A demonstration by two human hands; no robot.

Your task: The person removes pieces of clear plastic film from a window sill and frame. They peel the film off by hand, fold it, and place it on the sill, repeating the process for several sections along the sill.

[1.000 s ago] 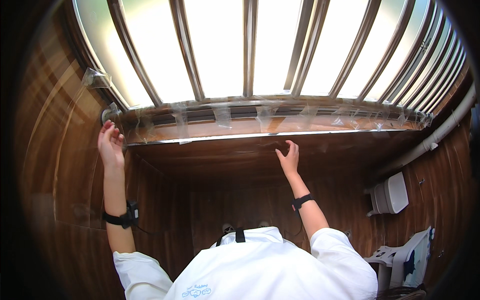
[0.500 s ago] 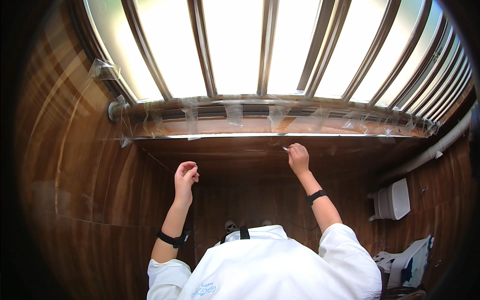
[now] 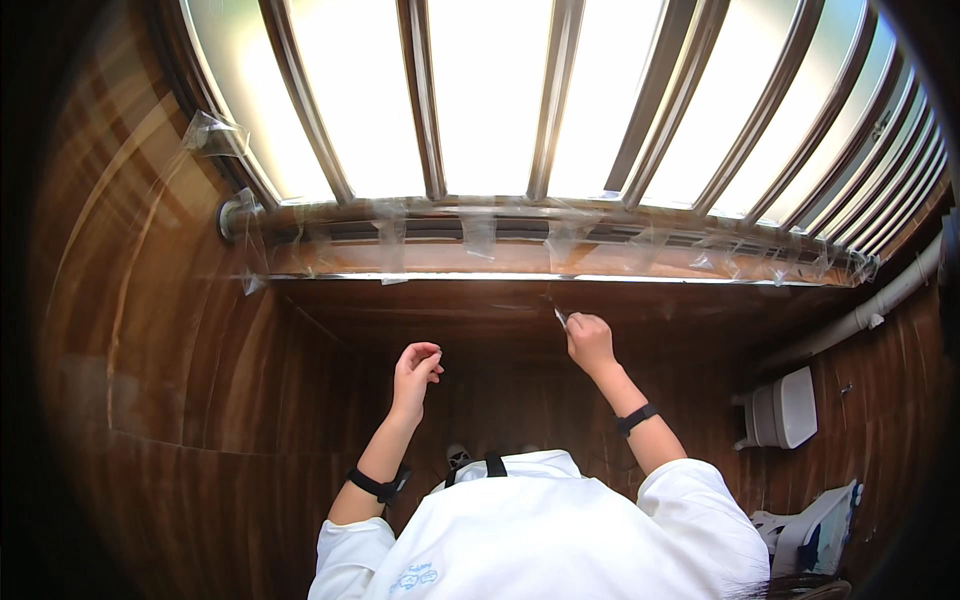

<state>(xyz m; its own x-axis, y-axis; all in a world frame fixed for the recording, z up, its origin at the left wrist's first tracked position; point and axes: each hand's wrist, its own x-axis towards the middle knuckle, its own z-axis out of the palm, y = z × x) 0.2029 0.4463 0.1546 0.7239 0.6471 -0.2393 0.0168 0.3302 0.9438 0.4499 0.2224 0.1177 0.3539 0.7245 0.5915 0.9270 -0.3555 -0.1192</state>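
My right hand [image 3: 590, 341] is closed in a pinch on a small thin shiny piece [image 3: 560, 317], which sticks out past the fingertips; whether it is tape or a blade I cannot tell. It hovers in front of the wood-look wall [image 3: 450, 305] under the window ledge. Lower and to the left, my left hand [image 3: 415, 374] is raised with its fingers curled together; what they pinch, if anything, is too small to make out. Above both hands, strips of clear tape [image 3: 479, 236] hang from the brown rail [image 3: 350, 212] over the ledge.
Dark bars [image 3: 418, 100] stand before the bright window. More clear tape [image 3: 215, 135] clings to the left wall. At right are a white pipe [image 3: 890, 300], a grey-white tub or stool [image 3: 783, 410] and a white rack [image 3: 825, 525] with items in it.
My left hand has moved to the right and slightly lower. My right hand has come down a little, away from the ledge, with the shiny piece in its pinch. The view has shifted slightly.
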